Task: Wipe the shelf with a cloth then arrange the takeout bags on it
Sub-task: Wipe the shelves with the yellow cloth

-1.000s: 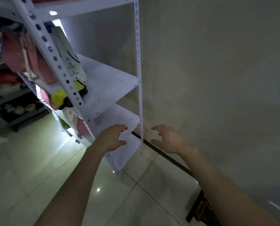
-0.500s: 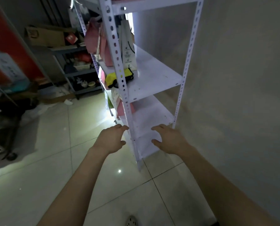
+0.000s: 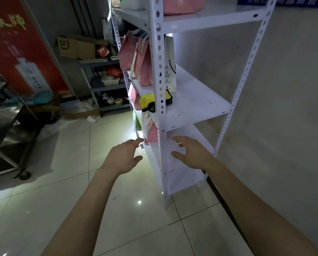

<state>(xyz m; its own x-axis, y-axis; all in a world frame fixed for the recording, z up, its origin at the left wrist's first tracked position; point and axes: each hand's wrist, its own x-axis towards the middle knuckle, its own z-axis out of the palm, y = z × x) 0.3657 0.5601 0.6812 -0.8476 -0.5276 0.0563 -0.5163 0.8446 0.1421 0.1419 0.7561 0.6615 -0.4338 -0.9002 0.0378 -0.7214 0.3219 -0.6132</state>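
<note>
A white metal shelf unit (image 3: 197, 104) stands against the wall, its near post right in front of me. On the middle board stand pink paper takeout bags (image 3: 143, 67) and a white paper bag (image 3: 170, 69), with a yellow and black cloth-like bundle (image 3: 149, 102) lying at the front. Another pink bag (image 3: 152, 134) sits on the board below, and one (image 3: 182, 4) on top. My left hand (image 3: 124, 156) hovers left of the post, empty, fingers spread. My right hand (image 3: 191, 154) hovers over the lower board, also empty and spread.
A plain wall (image 3: 283, 108) runs along the right. A dark shelf (image 3: 106, 85) with a cardboard box (image 3: 76, 48) and clutter stands behind. A red poster (image 3: 19, 52) and a steel cart (image 3: 4, 130) are at the left. Glossy floor tiles (image 3: 62, 200) lie below.
My view has swung left and up, so the shelf now stands upright and more of the room shows. Both hands stay empty and spread in front of the lower boards.
</note>
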